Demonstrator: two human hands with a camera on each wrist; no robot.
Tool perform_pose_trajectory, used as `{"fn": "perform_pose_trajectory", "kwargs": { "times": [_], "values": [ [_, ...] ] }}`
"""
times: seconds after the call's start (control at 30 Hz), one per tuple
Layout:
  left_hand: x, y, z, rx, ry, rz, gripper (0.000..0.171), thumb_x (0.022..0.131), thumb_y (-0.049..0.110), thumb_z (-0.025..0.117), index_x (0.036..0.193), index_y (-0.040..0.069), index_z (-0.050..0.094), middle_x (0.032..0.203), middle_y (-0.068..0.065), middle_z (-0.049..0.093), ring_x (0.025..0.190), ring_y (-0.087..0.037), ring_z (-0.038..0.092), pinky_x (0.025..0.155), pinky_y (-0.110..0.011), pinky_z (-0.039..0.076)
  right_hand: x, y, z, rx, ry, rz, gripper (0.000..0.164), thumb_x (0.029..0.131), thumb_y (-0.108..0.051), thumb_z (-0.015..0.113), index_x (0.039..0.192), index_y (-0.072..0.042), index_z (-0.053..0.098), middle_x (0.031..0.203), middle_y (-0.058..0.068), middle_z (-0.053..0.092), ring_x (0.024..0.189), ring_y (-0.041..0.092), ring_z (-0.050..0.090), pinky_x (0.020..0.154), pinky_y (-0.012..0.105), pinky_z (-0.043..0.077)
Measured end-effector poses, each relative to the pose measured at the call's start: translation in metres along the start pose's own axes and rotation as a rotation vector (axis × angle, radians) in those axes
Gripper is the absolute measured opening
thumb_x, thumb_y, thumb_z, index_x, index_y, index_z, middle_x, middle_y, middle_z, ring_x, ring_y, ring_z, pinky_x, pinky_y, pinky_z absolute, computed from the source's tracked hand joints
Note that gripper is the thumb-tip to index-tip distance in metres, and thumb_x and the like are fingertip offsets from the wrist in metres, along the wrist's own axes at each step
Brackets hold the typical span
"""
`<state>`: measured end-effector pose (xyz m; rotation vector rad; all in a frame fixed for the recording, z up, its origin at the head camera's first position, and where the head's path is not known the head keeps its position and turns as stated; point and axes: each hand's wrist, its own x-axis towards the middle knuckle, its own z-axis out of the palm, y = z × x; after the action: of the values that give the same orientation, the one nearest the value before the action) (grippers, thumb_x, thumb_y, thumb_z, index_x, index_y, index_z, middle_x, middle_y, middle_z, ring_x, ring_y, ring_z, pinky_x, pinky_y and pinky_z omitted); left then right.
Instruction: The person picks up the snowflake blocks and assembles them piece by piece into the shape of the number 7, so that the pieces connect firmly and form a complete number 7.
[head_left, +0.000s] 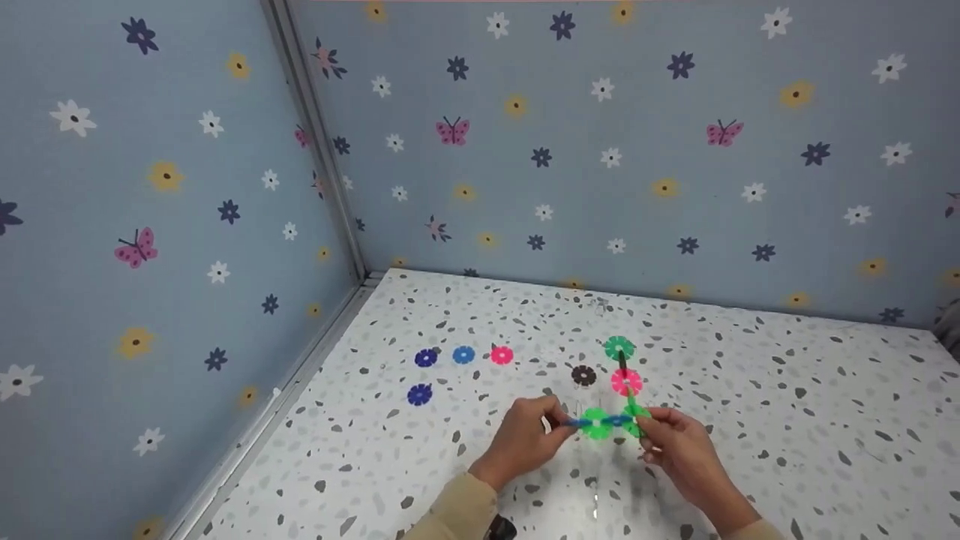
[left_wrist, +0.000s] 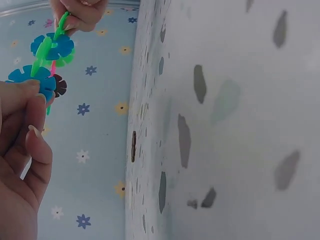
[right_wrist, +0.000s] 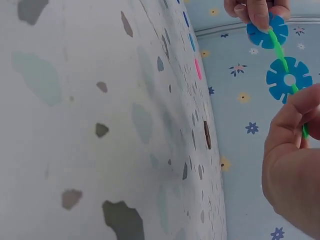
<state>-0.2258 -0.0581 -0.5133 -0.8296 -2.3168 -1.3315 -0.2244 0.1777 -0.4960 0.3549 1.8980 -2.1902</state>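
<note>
A chain of notched, flower-shaped plastic discs is held above the tabletop by both hands. My left hand (head_left: 529, 435) pinches a blue disc (left_wrist: 31, 77) at the chain's left end, slotted into a bright green disc (head_left: 597, 424). Beyond that green disc is another blue disc (right_wrist: 280, 75). My right hand (head_left: 686, 454) pinches the bright green disc (head_left: 635, 415) joined to it. From this corner the chain runs away from me through a pink disc (head_left: 625, 382) and a dark disc seen edge-on (head_left: 622, 362) to a darker green disc (head_left: 619, 348).
Loose on the speckled tabletop (head_left: 360, 450) lie a brown disc (head_left: 583, 376), a pink disc (head_left: 502, 355), a blue disc (head_left: 463, 355) and two dark blue discs (head_left: 425, 358). Flowered wall panels (head_left: 570, 187) border the back and left. Some black object (head_left: 501, 527) shows beside the left sleeve.
</note>
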Motion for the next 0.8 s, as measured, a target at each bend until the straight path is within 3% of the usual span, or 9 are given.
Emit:
{"fn": "perform_pose_trajectory", "kwargs": {
  "times": [0.17,0.27,0.47,0.67,0.8],
  "values": [
    [-0.001,0.001,0.008,0.016,0.114,0.019,0.015,0.086,0.005,0.076,0.082,0.011,0.064,0.077,0.007,0.068,0.068,0.003,0.058,0.055,-0.015,0.046,-0.006,0.005,0.02,-0.02,0.004,0.053,0.046,0.092,-0.028,0.072,0.119,0.002,0.051,0.093,0.009,0.069,0.074,0.015,0.06,0.06,0.029,0.051],
    [-0.001,0.003,0.013,0.047,0.143,0.036,0.015,0.086,0.005,0.076,0.083,0.013,0.064,0.077,0.008,0.068,0.068,0.004,0.057,0.056,-0.013,0.045,-0.007,0.005,0.027,-0.029,-0.008,0.045,0.039,0.093,-0.026,0.071,0.116,0.003,0.059,0.095,0.011,0.07,0.076,0.016,0.06,0.061,0.029,0.051],
    [-0.003,0.01,0.023,0.049,0.146,0.045,0.016,0.084,0.003,0.077,0.082,0.013,0.065,0.075,0.008,0.068,0.066,0.006,0.056,0.056,-0.011,0.044,-0.006,0.003,0.027,-0.019,-0.026,0.052,0.017,0.098,-0.013,0.062,0.104,0.002,0.065,0.091,0.01,0.069,0.071,0.014,0.055,0.059,0.027,0.05],
    [-0.001,0.016,0.031,0.023,0.135,0.057,0.02,0.081,-0.003,0.076,0.077,0.011,0.062,0.072,0.005,0.066,0.062,0.006,0.054,0.055,-0.01,0.045,-0.006,0.0,0.017,-0.011,-0.092,0.016,0.012,0.097,-0.007,0.061,0.095,0.004,0.065,0.081,0.009,0.066,0.063,0.012,0.042,0.054,0.024,0.042],
    [0.003,0.018,0.034,0.014,0.101,0.057,0.018,0.082,-0.001,0.076,0.078,0.01,0.062,0.073,0.004,0.067,0.064,0.006,0.055,0.056,-0.01,0.046,-0.006,-0.002,0.01,-0.037,-0.109,0.02,0.012,0.096,-0.007,0.06,0.092,0.002,0.066,0.078,0.007,0.063,0.062,0.013,0.042,0.054,0.025,0.043]
  ]
}}
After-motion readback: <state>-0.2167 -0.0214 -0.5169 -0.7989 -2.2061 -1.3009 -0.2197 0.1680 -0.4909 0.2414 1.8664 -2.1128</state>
